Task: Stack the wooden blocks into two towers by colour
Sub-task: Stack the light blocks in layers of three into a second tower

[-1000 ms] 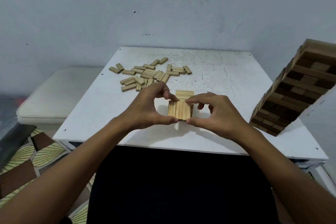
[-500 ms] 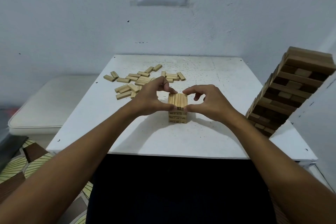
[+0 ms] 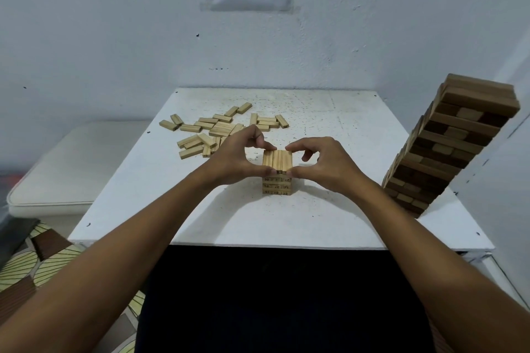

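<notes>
A short tower of light wooden blocks (image 3: 277,178) stands in the middle of the white table (image 3: 344,135), several layers high with numbers on the block ends. My left hand (image 3: 238,159) pinches the top layer from the left, thumb at the near end and fingers at the far end. My right hand (image 3: 324,165) pinches the same layer from the right in the same way. A tall tower of dark and mid-brown blocks (image 3: 450,146) stands at the table's right edge. Loose light blocks (image 3: 218,130) lie scattered at the back left.
A cream cushion (image 3: 68,163) lies left of the table, with a patterned floor mat (image 3: 34,261) below it. A white wall rises right behind the table and to the right of the brown tower. A dark cloth hangs below the table's near edge.
Both hands stay round the top layer of the light tower. The camera has tilted up, so the tower's side shows and the table sits lower in view.
</notes>
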`<action>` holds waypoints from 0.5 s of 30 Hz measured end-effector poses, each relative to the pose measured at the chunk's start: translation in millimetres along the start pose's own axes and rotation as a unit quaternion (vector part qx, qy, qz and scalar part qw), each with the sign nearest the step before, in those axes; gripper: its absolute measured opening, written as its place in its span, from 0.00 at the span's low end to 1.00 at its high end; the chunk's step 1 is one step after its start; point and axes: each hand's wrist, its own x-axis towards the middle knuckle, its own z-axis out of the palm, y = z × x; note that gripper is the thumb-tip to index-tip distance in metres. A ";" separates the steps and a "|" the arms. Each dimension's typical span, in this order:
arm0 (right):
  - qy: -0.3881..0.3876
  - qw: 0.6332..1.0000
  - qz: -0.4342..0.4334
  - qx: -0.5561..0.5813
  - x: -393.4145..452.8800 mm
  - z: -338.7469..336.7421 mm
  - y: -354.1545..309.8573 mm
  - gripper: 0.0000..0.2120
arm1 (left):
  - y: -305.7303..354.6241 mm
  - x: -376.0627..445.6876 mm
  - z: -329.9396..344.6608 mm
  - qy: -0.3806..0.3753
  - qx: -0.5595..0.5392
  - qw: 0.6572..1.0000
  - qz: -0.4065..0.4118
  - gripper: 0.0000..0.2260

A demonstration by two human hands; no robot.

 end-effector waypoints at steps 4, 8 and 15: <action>-0.001 1.000 0.004 0.003 -0.6 0.3 -0.2 0.20 | 1.0 0.2 0.5 -0.001 0.000 1.000 0.004 0.21; -0.002 1.000 0.006 0.001 -1.2 -0.1 -0.3 0.20 | 1.1 0.0 0.3 -0.005 0.001 1.000 0.002 0.21; -0.006 1.000 0.004 -0.001 -1.2 0.0 -0.6 0.19 | 2.1 0.5 -0.2 -0.007 0.006 1.000 0.000 0.20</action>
